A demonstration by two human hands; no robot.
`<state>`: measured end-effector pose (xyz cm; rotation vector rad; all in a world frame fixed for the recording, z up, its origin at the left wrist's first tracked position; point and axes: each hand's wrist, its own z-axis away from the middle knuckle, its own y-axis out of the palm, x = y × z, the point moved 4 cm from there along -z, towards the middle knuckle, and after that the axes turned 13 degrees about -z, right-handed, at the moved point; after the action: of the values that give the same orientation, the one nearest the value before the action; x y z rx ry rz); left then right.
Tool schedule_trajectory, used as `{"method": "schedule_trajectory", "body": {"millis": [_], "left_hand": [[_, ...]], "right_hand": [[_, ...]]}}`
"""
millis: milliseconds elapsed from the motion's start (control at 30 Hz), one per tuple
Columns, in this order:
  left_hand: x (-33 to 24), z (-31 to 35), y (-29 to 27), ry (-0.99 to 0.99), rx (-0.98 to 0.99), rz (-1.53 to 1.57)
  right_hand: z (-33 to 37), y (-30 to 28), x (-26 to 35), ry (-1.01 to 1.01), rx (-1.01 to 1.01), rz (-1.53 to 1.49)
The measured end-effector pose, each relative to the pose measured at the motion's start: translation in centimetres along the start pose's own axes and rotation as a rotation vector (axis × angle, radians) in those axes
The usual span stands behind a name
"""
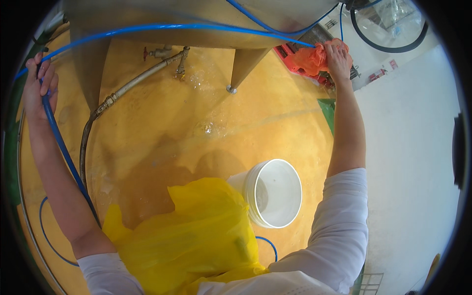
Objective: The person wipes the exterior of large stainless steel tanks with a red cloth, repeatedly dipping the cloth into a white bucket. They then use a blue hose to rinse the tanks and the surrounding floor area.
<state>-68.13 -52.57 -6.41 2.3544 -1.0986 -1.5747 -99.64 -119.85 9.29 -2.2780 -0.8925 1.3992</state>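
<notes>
Wiping step: the left hand (38,86) grips the blue hose (147,29) taut, fingers closed; the right hand (338,58) clasps an orange cloth (309,59) around it. Next, sliding the cloth along seems called for.

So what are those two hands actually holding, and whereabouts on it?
The left hand grips the blue hose where it bends downward. The right hand presses an orange cloth bunched around the same hose further along.

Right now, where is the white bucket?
In the head view, the white bucket stands on the yellow floor low and just right of centre, beside the yellow apron and inside the right arm's reach.
</notes>
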Motion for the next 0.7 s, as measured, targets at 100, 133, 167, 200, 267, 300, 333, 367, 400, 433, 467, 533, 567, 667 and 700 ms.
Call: {"method": "schedule_trajectory", "body": {"millis": [100, 133, 167, 200, 267, 300, 333, 367, 400, 433, 467, 533, 567, 667, 700], "left_hand": [[-0.2, -0.1, -0.7, 0.002, -0.003, 0.020], [0.4, -0.2, -1.2, -0.011, 0.009, 0.045], [0.6, -0.4, -1.9, -0.017, 0.022, 0.065], [0.5, -0.4, -2.4, -0.024, 0.034, 0.083], [-0.3, 0.2, -2.3, -0.034, 0.004, 0.088], [-0.9, 0.5, -1.6, -0.038, -0.007, 0.093], [-1.3, 1.0, -0.5, -0.071, -0.137, 0.015], [0.8, 1.1, 1.9, -0.141, -0.248, -0.036], [0.3, 1.6, 2.8, -0.173, -0.378, -0.115], [0.1, 1.8, 2.9, -0.179, -0.366, -0.115], [0.9, 1.8, 2.9, -0.197, -0.350, -0.108], [2.4, 1.8, 2.7, -0.219, -0.256, -0.111], [2.9, 1.9, 2.2, -0.221, -0.185, -0.129], [3.9, 2.6, 2.1, -0.270, -0.100, -0.242], [4.3, 2.7, 2.6, -0.278, -0.095, -0.253]], "right_hand": [[0.1, -0.9, 4.0, -0.146, 0.045, -0.087], [0.3, -1.2, 6.0, -0.197, 0.063, -0.090], [0.3, -1.7, 8.6, -0.249, 0.011, -0.166], [0.2, -2.2, 11.6, -0.302, -0.042, -0.244], [-0.6, -4.1, 18.3, -0.416, -0.179, -0.466], [-1.0, -4.6, 21.2, -0.407, -0.206, -0.488], [-1.5, -5.0, 23.9, -0.399, -0.231, -0.509], [-0.6, -4.8, 25.8, -0.398, -0.202, -0.591], [-1.4, -5.6, 28.4, -0.410, -0.217, -0.689], [-2.6, -6.8, 31.2, -0.433, -0.233, -0.740], [-3.5, -7.9, 33.8, -0.452, -0.236, -0.786], [-5.6, -10.4, 38.6, -0.412, -0.261, -0.912], [-7.0, -12.2, 41.3, -0.420, -0.240, -0.970], [-9.7, -16.0, 46.1, -0.440, -0.268, -1.103], [-10.0, -16.1, 46.7, -0.442, -0.336, -1.110]]}}
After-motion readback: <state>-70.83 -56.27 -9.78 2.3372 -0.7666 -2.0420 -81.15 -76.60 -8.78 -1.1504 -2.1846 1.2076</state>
